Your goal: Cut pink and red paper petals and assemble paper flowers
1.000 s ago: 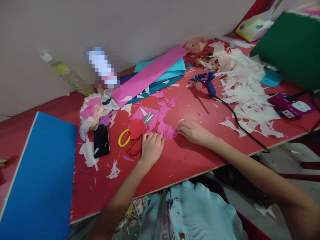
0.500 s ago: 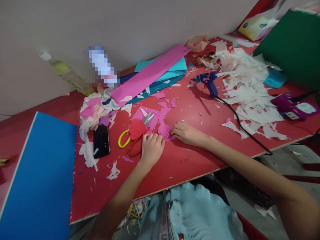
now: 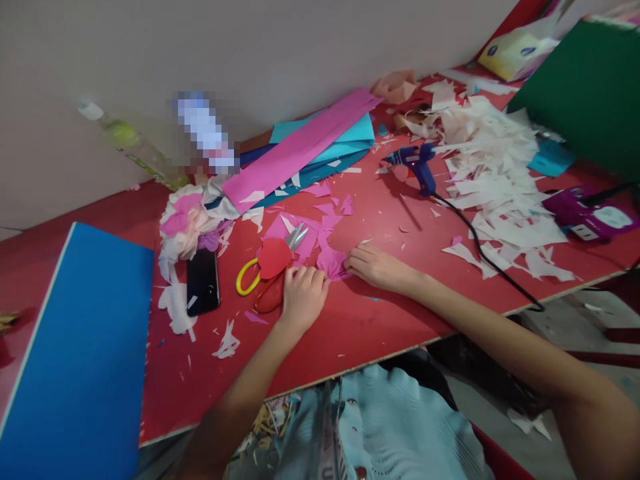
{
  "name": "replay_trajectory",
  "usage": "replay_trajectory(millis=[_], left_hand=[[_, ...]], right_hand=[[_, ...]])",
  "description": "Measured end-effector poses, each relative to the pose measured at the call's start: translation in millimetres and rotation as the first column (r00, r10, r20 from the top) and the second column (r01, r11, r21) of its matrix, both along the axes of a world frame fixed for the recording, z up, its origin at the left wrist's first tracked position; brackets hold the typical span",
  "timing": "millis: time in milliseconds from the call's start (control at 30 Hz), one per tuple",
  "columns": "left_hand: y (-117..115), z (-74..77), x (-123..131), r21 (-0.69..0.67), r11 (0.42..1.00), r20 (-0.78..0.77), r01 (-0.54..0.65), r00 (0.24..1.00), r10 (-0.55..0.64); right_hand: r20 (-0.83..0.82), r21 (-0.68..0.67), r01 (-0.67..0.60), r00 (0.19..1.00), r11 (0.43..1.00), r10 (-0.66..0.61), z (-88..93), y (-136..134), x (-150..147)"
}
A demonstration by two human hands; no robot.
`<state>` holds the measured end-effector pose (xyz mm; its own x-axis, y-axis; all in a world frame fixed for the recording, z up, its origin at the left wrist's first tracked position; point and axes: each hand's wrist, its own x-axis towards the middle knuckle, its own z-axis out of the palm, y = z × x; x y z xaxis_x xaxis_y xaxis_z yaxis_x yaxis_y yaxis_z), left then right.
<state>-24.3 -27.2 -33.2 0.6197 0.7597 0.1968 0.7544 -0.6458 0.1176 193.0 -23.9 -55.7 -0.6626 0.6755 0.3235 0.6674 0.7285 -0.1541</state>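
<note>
Between my two hands lies a pink paper piece (image 3: 331,261), flat on the red table. My left hand (image 3: 306,292) has its fingers curled at the piece's left edge. My right hand (image 3: 373,265) pinches the right edge with bent fingers. Just left of my left hand are scissors (image 3: 297,236) with one yellow and one red handle loop. A red paper round (image 3: 274,259) covers their middle. Pink paper scraps (image 3: 305,230) lie behind the hands. My fingertips are partly hidden.
A blue glue gun (image 3: 413,163) stands behind right, its cord trailing to the table's front edge. White paper scraps (image 3: 500,173) are heaped at the right. At left are a phone (image 3: 203,283), a paper flower (image 3: 183,217) and a blue board (image 3: 83,353). Folded crepe paper (image 3: 305,153) lies at the back.
My right hand has shifted very slightly to the right, and the pink piece looks a little more spread between the hands. Everything else stays put.
</note>
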Motion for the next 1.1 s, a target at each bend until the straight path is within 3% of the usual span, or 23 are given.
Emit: replay_trajectory(millis=[200, 600, 800, 900, 1000, 1100], left_hand=[[0.4, 1.5, 0.5, -0.022, 1.0, -0.005, 0.001, 1.0, -0.002], [1.8, -1.1, 0.0, -0.013, 1.0, 0.003, 0.01, 1.0, -0.01], [9.5, 13.9, -7.9, -0.055, 0.998, 0.122, -0.022, 0.992, 0.029], [55.4, 33.8, -27.4, -0.008, 0.985, 0.247, -0.173, 0.954, 0.17], [137.9, 57.3, -52.1, 0.1, 0.911, 0.332, -0.4, 0.877, 0.349], [221.4, 75.3, -69.0, 0.15, 0.858, 0.264, -0.491, 0.856, 0.444]], right_hand=[[0.032, -0.011, 0.012, 0.999, 1.0, -0.012, 2.0, -1.5, 3.6], [-0.059, -0.06, 0.026, 0.998, 0.998, -0.029, 3.9, 0.0, 2.3], [-0.099, -0.089, 0.039, 0.994, 0.995, -0.047, 3.8, 0.3, 0.4], [-0.116, -0.117, 0.045, 0.992, 0.992, -0.059, 5.4, -0.3, -0.6], [-0.128, -0.122, 0.043, 0.99, 0.992, -0.058, 7.8, -0.7, -1.8], [-0.132, -0.111, 0.047, 0.989, 0.993, -0.062, 9.2, -0.5, -3.0]])
